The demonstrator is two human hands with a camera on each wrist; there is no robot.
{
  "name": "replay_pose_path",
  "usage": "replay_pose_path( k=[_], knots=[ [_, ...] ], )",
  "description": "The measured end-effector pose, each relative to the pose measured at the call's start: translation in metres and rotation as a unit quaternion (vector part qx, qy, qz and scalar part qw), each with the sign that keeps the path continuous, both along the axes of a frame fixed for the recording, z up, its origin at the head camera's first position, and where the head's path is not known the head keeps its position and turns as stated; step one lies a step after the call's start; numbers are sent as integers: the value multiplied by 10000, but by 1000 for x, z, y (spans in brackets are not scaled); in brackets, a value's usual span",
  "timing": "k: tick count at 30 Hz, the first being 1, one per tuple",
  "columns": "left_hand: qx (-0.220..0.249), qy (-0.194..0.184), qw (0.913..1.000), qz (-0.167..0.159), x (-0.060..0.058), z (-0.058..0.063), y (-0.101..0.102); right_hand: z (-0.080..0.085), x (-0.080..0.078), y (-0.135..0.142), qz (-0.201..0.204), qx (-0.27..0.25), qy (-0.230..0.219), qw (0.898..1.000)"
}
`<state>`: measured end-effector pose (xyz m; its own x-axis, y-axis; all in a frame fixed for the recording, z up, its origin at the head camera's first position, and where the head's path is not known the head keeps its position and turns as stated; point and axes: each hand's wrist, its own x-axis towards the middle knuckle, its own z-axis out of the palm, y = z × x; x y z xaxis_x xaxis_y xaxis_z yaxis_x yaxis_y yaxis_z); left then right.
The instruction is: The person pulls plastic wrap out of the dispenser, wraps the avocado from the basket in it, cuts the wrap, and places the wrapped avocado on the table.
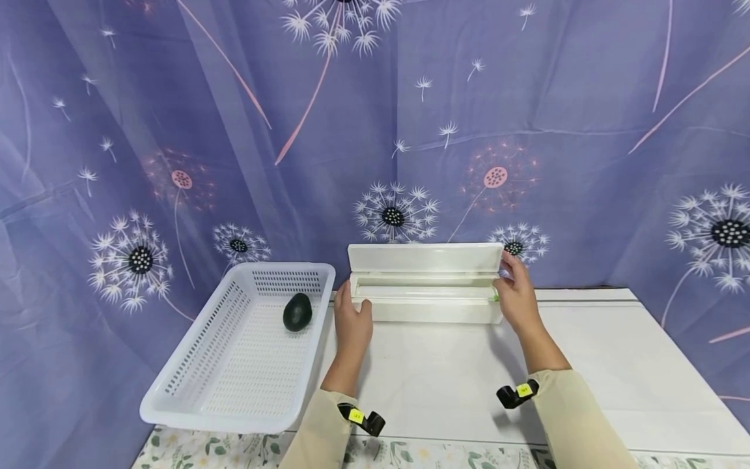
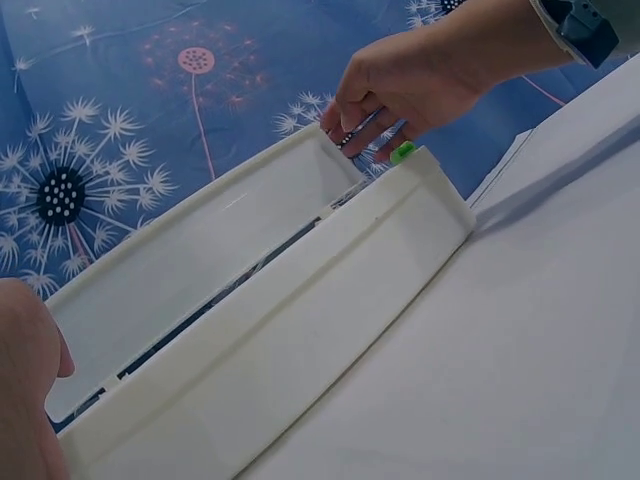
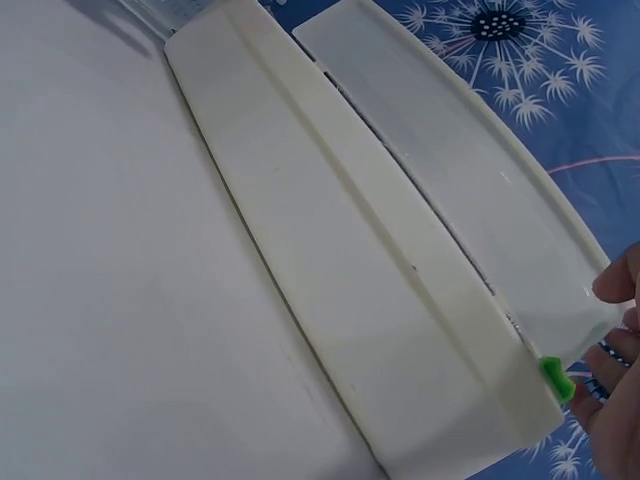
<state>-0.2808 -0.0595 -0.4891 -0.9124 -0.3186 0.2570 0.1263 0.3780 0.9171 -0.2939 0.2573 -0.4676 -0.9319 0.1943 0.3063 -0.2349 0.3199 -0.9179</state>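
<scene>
A white cling film dispenser (image 1: 436, 313) lies lengthwise near the back of the white table, its lid (image 1: 424, 258) raised. Inside it a pale roll (image 1: 424, 292) shows. My left hand (image 1: 353, 329) grips the dispenser's left end, thumb toward the front. At the other end my right hand (image 1: 519, 301) holds the lid's right edge, thumb on its inner side and fingers curled behind. A small green slider (image 3: 557, 380) sits on the rim near those fingers. In the left wrist view, only part of the left hand (image 2: 28, 380) shows at the frame edge.
Left of the dispenser stands a white perforated plastic basket (image 1: 231, 425) with a dark green avocado (image 1: 297, 312) in it. A purple dandelion-print curtain (image 1: 328, 195) hangs close behind the table. Floral cloth (image 1: 433, 452) lines the front edge.
</scene>
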Motion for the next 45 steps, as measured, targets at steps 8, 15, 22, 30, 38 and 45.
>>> replay_pose_path(
  k=[8,15,22,30,38,45],
  knots=[
    [-75,-12,10000,23,-1,-5,-2,-2,1,5,164,208,-354,9990],
    [-153,2,9999,-29,1,-4,-2,-6,1,9,375,427,-626,9964],
    [-176,-112,9997,-133,2,-6,-1,-9,0,8,359,647,-760,9944],
    [-328,-153,9992,-164,2,-10,-3,-8,-2,10,396,1016,-959,9894],
    [-443,-300,9983,-232,1,-7,-6,-6,-4,13,520,940,-816,9909],
    [-517,-212,9981,-254,0,-5,-4,-6,-3,15,425,1180,-718,9895]
  ],
)
